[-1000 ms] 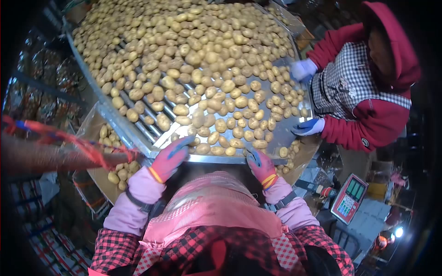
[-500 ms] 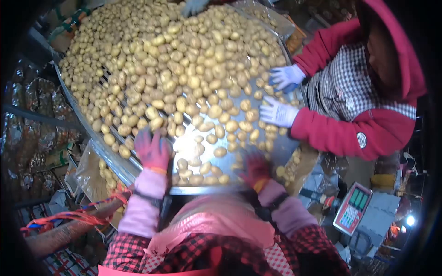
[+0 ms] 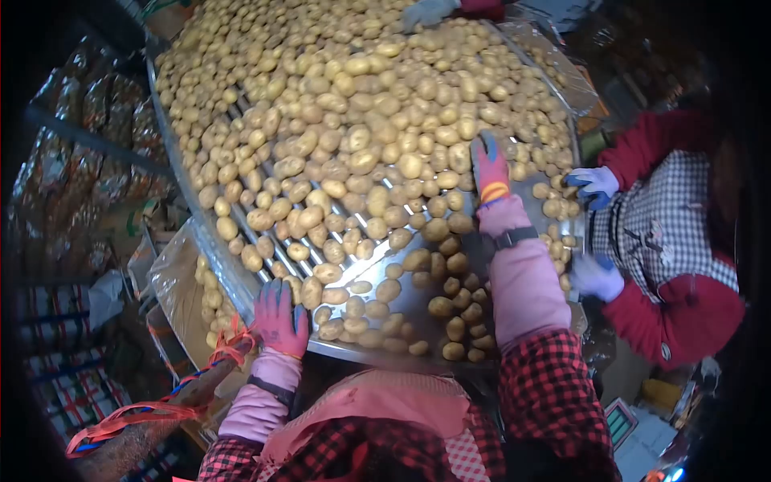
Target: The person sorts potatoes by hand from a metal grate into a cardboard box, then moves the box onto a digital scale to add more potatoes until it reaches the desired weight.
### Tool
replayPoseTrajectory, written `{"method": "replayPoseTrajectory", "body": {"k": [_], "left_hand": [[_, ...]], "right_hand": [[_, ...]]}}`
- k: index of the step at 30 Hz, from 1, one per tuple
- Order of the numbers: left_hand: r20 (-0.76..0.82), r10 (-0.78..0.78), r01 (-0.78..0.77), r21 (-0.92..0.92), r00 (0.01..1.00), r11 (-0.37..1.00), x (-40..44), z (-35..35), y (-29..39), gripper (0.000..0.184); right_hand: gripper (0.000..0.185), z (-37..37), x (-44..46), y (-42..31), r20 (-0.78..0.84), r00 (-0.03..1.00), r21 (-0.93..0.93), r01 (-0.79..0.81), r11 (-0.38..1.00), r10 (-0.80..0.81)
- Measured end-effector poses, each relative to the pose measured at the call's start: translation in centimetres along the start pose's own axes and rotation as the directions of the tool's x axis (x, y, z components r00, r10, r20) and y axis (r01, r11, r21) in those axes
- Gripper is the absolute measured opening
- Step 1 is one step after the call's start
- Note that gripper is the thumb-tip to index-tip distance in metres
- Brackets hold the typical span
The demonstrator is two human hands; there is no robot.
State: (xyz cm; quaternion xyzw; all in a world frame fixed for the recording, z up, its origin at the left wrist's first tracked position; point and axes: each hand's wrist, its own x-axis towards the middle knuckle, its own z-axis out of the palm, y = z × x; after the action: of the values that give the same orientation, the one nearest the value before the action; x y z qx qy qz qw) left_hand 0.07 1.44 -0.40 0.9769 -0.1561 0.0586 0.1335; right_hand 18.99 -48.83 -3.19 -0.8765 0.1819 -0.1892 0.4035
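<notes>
A heap of potatoes [image 3: 361, 165] covers a large metal sorting table [image 3: 377, 269] with slats in its middle and a smooth sheet at the near side. My left hand [image 3: 279, 317], in a pink and grey glove, rests at the table's near left corner with its fingers spread, beside a few potatoes. Stretched far forward, my right hand [image 3: 490, 169] in a matching glove lies against potatoes at the right of the heap. Its fingers are extended and not wrapped round any potato. Several potatoes lie on the smooth sheet between my arms.
At the right, a co-worker's gloved hands [image 3: 594, 186] are by the table edge. Another person's gloved hand [image 3: 430, 11] reaches in at the far side. A pole [image 3: 161, 426] tied with red cord stands at lower left. A scale display [image 3: 620, 422] shows at lower right.
My right hand has moved forward, up the heap from the near edge. My left hand has drawn back to the near left corner. The view has shifted, and the co-worker's hands have moved apart.
</notes>
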Motion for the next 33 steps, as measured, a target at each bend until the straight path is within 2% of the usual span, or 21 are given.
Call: {"method": "replayPoseTrajectory", "body": {"k": [4, 6, 7, 8, 12, 13, 16, 17, 18, 19, 20, 21, 22, 23, 24, 26, 28, 30, 31, 32, 33], "left_hand": [[-0.033, 0.022, -0.023, -0.027, 0.999, 0.999, -0.1, 0.2, -0.4, 0.062], [-0.016, 0.008, -0.009, -0.023, 1.000, 1.000, 0.1, -0.2, -0.1, 0.061], [-0.007, 0.006, -0.006, -0.021, 1.000, 1.000, 0.2, -0.3, 0.0, 0.060], [-0.021, 0.010, -0.010, -0.009, 1.000, 1.000, 0.1, -0.1, -0.1, 0.060], [-0.045, 0.035, -0.034, 0.024, 0.998, 0.999, -0.2, 0.4, 0.0, 0.056], [-0.057, 0.069, -0.073, -0.088, 0.996, 0.993, 0.1, -0.1, 0.6, 0.054], [-0.075, 0.152, -0.169, -0.426, 0.986, 0.889, 2.1, -2.8, 3.4, 0.049], [0.053, 0.049, -0.003, -0.650, 0.997, 0.760, 2.8, -3.7, 5.2, 0.046], [0.245, -0.030, 0.235, -0.878, 0.969, 0.416, 3.1, -3.1, 6.8, 0.048], [0.444, -0.021, 0.443, -0.896, 0.896, -0.012, 3.5, -2.5, 8.3, 0.050], [0.638, 0.102, 0.622, -0.684, 0.763, -0.381, 4.3, -2.1, 9.5, 0.054], [0.738, 0.293, 0.694, -0.313, 0.608, -0.648, 4.5, -2.0, 10.0, 0.057], [0.723, 0.407, 0.644, -0.069, 0.558, -0.762, 3.9, -2.3, 10.2, 0.058], [0.672, 0.512, 0.553, 0.179, 0.535, -0.814, 3.6, -2.9, 10.3, 0.059], [0.589, 0.604, 0.439, 0.416, 0.537, -0.796, 3.6, -3.7, 10.4, 0.060], [0.366, 0.716, 0.181, 0.807, 0.594, -0.562, 3.3, -5.1, 10.4, 0.061], [0.304, 0.723, 0.231, 0.811, 0.621, -0.538, 2.2, -5.1, 10.0, 0.060], [0.430, 0.670, 0.534, 0.406, 0.605, -0.742, 0.1, -3.3, 7.9, 0.056], [0.483, 0.625, 0.643, 0.154, 0.613, -0.750, -0.9, -3.1, 6.8, 0.055], [0.679, 0.620, 0.328, 0.527, 0.393, -0.784, -1.7, -4.7, 5.9, 0.060], [0.740, 0.523, 0.480, 0.306, 0.423, -0.822, -3.8, -5.3, 4.1, 0.059]], "right_hand": [[0.053, 9.0, -3.3, -3.0, 0.050, 0.995, -0.040, 0.087, 0.995, -0.085], [0.052, 8.1, -8.2, -8.1, -0.002, 0.980, -0.148, 0.195, 0.970, -0.197], [0.052, 8.2, -9.8, -8.1, 0.073, 0.961, -0.027, 0.268, 0.963, -0.265], [0.051, 8.1, -11.6, -7.8, 0.138, 0.931, 0.095, 0.327, 0.940, -0.337], [0.052, 3.3, -18.5, -11.9, 0.363, 0.747, 0.007, 0.596, 0.803, -0.557], [0.053, 2.5, -19.7, -11.9, 0.409, 0.703, 0.020, 0.631, 0.776, -0.582], [0.041, 1.1, -22.6, -10.3, 0.272, 0.893, 0.270, 0.288, 0.919, -0.359], [0.041, 0.1, -22.9, -10.4, 0.306, 0.883, 0.302, 0.264, 0.916, -0.355], [0.041, -1.3, -23.2, -10.9, 0.342, 0.872, 0.330, 0.238, 0.913, -0.351], [0.040, -1.6, -23.6, -11.6, 0.298, 0.868, 0.358, 0.284, 0.889, -0.397], [0.040, -2.0, -24.0, -12.4, 0.253, 0.861, 0.382, 0.331, 0.863, -0.442], [0.041, -1.6, -24.1, -11.6, 0.290, 0.913, 0.504, 0.110, 0.856, -0.288], [0.042, -1.0, -24.4, -9.9, 0.356, 0.926, 0.601, -0.124, 0.789, -0.125], [0.043, -1.0, -24.6, -9.9, 0.436, 0.900, 0.666, -0.339, 0.665, 0.022], [0.044, -1.8, -25.0, -10.0, 0.399, 0.912, 0.672, -0.358, 0.648, 0.090], [0.046, -4.9, -25.0, -13.3, 0.317, 0.921, 0.684, -0.387, 0.619, 0.226], [0.055, -6.0, -26.4, -11.9, 0.380, 0.892, 0.574, -0.436, 0.693, 0.246], [0.058, -6.4, -29.1, -9.3, 0.445, 0.872, 0.552, -0.445, 0.705, 0.203], [0.055, -7.4, -30.4, -9.4, 0.476, 0.851, 0.525, -0.478, 0.704, 0.223], [0.052, -8.4, -31.7, -9.7, 0.507, 0.827, 0.497, -0.511, 0.701, 0.243], [0.050, -9.3, -32.9, -9.8, 0.538, 0.801, 0.469, -0.543, 0.697, 0.263]]}}
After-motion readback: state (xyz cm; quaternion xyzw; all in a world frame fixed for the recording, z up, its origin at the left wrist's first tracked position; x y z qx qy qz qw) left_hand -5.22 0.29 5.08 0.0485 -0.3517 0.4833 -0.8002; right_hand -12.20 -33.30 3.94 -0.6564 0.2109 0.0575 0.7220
